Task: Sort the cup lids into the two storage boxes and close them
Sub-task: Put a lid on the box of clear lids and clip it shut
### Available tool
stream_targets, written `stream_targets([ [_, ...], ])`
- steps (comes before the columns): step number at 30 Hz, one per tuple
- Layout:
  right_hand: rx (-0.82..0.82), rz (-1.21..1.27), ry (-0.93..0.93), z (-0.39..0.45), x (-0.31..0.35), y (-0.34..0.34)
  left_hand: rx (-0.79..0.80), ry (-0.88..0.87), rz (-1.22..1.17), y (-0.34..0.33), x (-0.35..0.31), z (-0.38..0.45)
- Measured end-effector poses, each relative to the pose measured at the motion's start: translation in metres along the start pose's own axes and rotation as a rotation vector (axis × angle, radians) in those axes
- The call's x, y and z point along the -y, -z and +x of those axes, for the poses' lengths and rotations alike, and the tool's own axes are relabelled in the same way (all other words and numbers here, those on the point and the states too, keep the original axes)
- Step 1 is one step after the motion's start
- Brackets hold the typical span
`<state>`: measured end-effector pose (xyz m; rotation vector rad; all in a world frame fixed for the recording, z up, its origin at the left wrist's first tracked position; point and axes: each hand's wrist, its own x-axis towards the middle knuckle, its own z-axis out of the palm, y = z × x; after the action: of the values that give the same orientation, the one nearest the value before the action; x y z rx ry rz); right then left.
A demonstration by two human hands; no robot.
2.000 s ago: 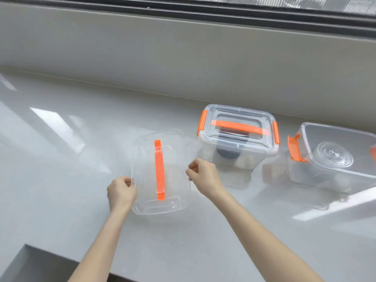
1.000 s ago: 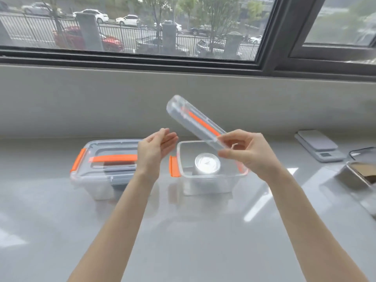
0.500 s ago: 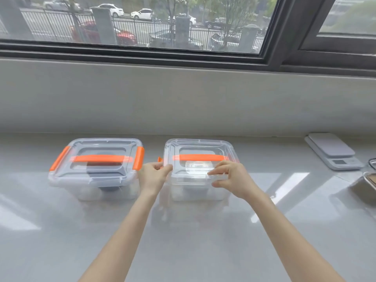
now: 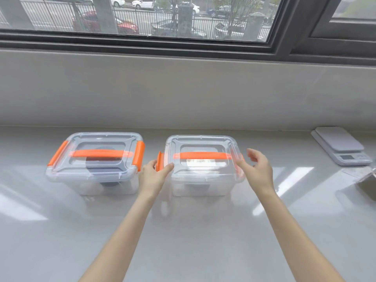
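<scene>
Two clear storage boxes with orange handles stand side by side on the counter. The left box (image 4: pixel 95 176) has its cover on with both orange latches folded down, and dark cup lids show inside. The right box (image 4: pixel 203 180) carries its cover (image 4: pixel 201 143), with white cup lids (image 4: pixel 200 164) visible through it. Its left orange latch (image 4: pixel 159 163) sticks outward, and my left hand (image 4: pixel 153 176) touches it with fingers apart. My right hand (image 4: pixel 257 169) hovers open by the box's right side, partly hiding the right latch.
A grey kitchen scale (image 4: pixel 343 147) sits at the back right by the wall. A metal tray's corner (image 4: pixel 368 182) shows at the right edge. Behind the boxes rises a grey wall under a window.
The cover that my right hand held tilted above the right box now lies on it. Both hands have moved from the cover's front to the box's two sides.
</scene>
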<state>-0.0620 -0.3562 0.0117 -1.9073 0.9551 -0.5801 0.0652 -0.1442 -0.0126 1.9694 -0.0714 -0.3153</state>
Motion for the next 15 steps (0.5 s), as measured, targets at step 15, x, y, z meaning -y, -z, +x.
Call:
stream_targets([
  [15, 0.053, 0.658, -0.37, -0.014, -0.032, -0.019, 0.051, 0.129, -0.459, -0.008, 0.015, -0.007],
])
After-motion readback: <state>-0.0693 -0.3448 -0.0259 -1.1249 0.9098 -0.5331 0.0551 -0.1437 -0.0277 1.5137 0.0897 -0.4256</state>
